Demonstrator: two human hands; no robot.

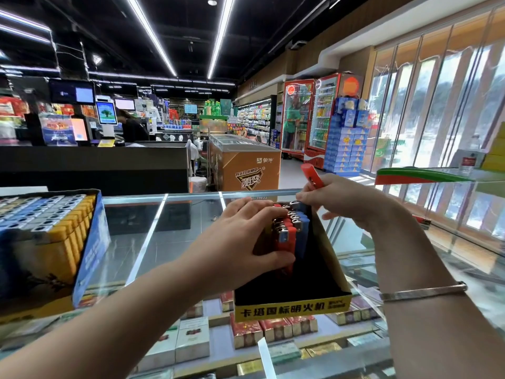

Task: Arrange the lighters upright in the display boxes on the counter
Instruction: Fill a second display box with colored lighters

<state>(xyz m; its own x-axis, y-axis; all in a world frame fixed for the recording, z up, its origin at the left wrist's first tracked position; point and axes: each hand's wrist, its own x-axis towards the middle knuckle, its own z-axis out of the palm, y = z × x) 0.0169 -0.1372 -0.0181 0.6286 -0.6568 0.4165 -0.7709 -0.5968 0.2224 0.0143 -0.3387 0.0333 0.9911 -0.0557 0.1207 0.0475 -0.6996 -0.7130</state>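
A black display box with a yellow front strip [292, 306] stands on the glass counter. Red and blue lighters [289, 233] stand upright in a cluster at its far left part; the near part of the box is bare. My left hand [246, 236] wraps around that cluster, thumb on its near side. My right hand [347, 201] hovers over the box's far end and holds a red lighter [313, 176] that tilts up and away. Another red lighter [422, 220] lies on the glass to the right.
A blue box filled with yellow and blue lighters [54, 231] stands at the left on the glass counter [153, 231]. Cigarette packs [273, 329] show under the glass. A black checkout desk and an orange freezer [246, 165] stand beyond the counter.
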